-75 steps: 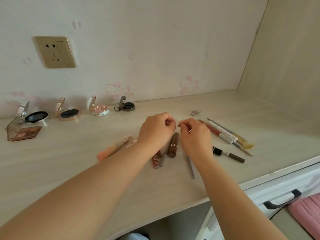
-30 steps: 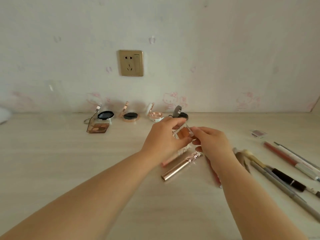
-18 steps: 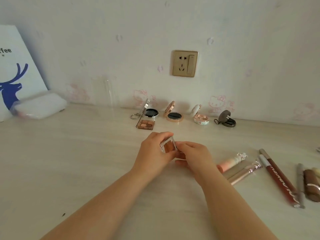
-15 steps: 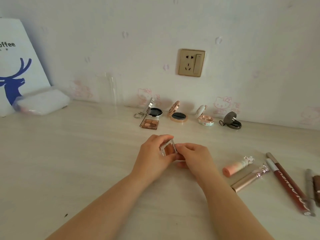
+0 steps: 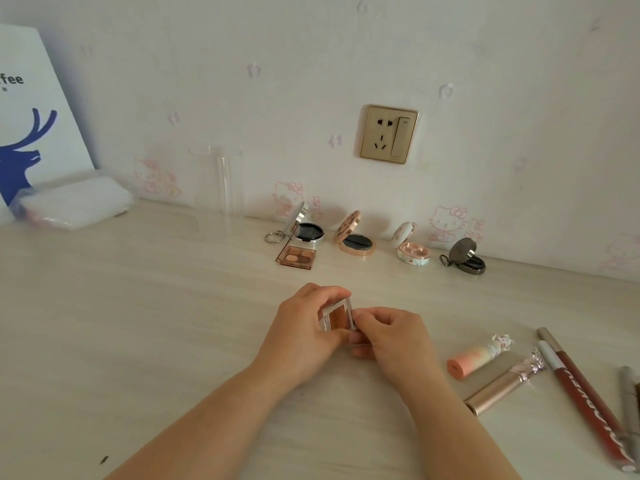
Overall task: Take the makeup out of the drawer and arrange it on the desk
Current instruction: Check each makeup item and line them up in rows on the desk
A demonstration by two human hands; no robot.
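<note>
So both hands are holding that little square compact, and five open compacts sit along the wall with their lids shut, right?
Not quite. The head view shows both the left hand and right hand on the square compact, and five compacts along the wall, but their lids are open, not shut.

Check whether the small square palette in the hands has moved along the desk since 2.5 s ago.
Yes. The small square palette has gone left: it was picked up beside the brushes, and is now held in front of the open compacts below the wall socket.
</note>
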